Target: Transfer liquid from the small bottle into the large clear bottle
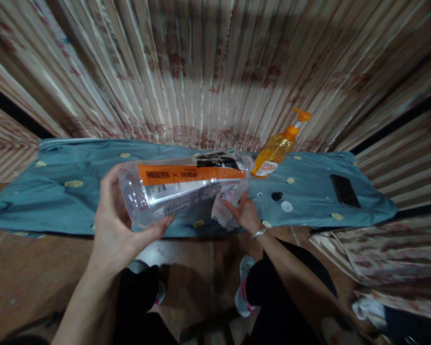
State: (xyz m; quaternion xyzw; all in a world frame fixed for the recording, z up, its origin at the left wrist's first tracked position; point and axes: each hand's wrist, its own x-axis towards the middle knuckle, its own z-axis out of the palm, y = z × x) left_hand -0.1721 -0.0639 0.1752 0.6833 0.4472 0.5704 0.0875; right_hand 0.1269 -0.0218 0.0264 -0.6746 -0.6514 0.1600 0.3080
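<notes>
A large clear plastic bottle point(187, 184) with an orange, black and silver label lies sideways in the air, tilted slightly up to the right. My left hand point(118, 220) is wrapped round its base end, thumb along the lower side. Near the bottle's other end, my right hand point(246, 213) grips a white wipe point(222, 213) that hangs below the label. Whether the wipe presses on the bottle I cannot tell. Behind the bottle's right end stands a pump bottle point(275, 153) of amber liquid with an orange pump head.
A blue-green cloth with yellow patterns covers the narrow table point(75, 167). On its right lie a black cap point(277, 196), a white disc point(286, 206) and a dark phone point(345, 190). Patterned curtains point(201, 72) hang behind and at the sides.
</notes>
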